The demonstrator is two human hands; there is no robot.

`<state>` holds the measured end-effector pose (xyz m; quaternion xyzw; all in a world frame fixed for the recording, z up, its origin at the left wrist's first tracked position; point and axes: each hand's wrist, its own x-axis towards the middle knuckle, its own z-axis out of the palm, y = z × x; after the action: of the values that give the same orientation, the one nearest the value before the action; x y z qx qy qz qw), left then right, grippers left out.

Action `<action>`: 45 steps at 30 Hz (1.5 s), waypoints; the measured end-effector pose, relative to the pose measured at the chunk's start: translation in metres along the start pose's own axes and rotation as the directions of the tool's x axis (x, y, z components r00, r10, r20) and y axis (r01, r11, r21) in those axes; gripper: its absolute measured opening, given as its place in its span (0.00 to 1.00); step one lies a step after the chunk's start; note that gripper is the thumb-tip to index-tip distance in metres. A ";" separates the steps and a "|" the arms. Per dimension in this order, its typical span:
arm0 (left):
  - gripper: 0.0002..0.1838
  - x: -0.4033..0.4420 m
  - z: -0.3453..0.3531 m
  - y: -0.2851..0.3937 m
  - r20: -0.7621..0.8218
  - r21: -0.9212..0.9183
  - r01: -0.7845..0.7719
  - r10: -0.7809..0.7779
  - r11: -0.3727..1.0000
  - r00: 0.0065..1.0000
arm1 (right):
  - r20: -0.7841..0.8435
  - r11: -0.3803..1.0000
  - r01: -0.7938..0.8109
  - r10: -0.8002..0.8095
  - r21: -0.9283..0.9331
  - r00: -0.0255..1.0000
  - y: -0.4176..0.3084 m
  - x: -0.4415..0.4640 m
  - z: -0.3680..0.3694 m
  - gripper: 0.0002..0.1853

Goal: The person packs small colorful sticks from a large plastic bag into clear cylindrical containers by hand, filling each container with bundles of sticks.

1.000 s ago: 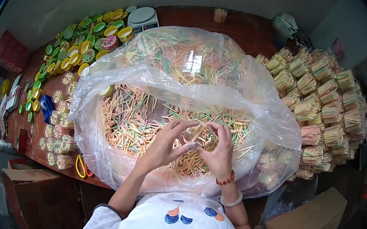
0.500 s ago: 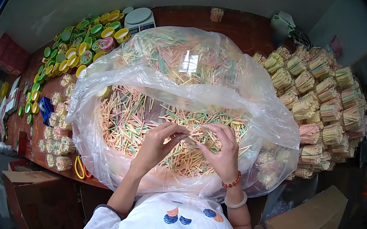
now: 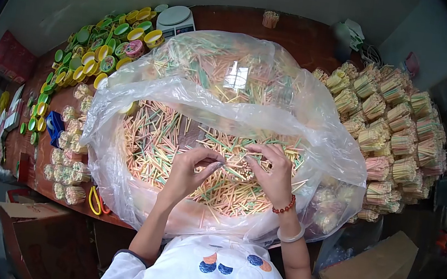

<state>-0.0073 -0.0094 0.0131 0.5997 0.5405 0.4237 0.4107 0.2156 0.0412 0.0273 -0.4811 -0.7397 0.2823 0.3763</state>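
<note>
A large clear plastic bag (image 3: 106, 142) lies open on the table, filled with short pastel sticks (image 3: 148, 141) in pink, green and yellow. Above the sticks, my left hand (image 3: 192, 172) has its thumb and fingertips drawn close together; whatever they pinch is too small to make out. To its right is my right hand (image 3: 272, 173), its thumb and fingers curved apart around the edge of a round cluster of sticks. Whether the fingers touch that cluster is not clear. The hands are a little apart from each other.
Stick bundles (image 3: 374, 138) are piled at the right, with smaller bundles (image 3: 67, 176) at the left. Green and yellow cups (image 3: 90, 64), a white scale (image 3: 175, 17), a blue tape dispenser (image 3: 55, 127) and yellow-handled scissors (image 3: 95, 200) lie around the bag. Cardboard boxes (image 3: 369, 269) stand below.
My hands were close together around a cluster of sticks a second ago. They have since moved apart, the left one shifting left and slightly down.
</note>
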 end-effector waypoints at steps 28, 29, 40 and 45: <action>0.08 0.028 0.016 0.039 0.145 0.361 -0.331 0.298 0.872 0.943 | 0.101 0.947 0.221 -0.203 -0.233 0.974 -0.009 -0.010 -0.018 0.09; 0.09 0.029 0.016 0.039 0.196 0.393 -0.346 0.289 0.852 0.937 | 0.124 0.943 0.239 -0.215 -0.232 0.969 -0.010 -0.008 -0.016 0.10; 0.14 0.034 0.014 0.042 0.362 0.442 -0.442 0.296 0.780 0.884 | -0.066 0.989 0.065 -0.074 -0.133 0.995 -0.002 -0.025 -0.023 0.13; 0.12 0.038 0.015 0.040 0.381 0.480 -0.451 0.284 0.753 0.880 | -0.092 0.993 0.042 -0.052 -0.106 0.994 0.003 -0.035 -0.015 0.13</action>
<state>0.0211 0.0253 0.0487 0.8421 0.4449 0.2304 0.1995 0.2383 0.0106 0.0236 -0.4955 -0.7457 0.2114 0.3920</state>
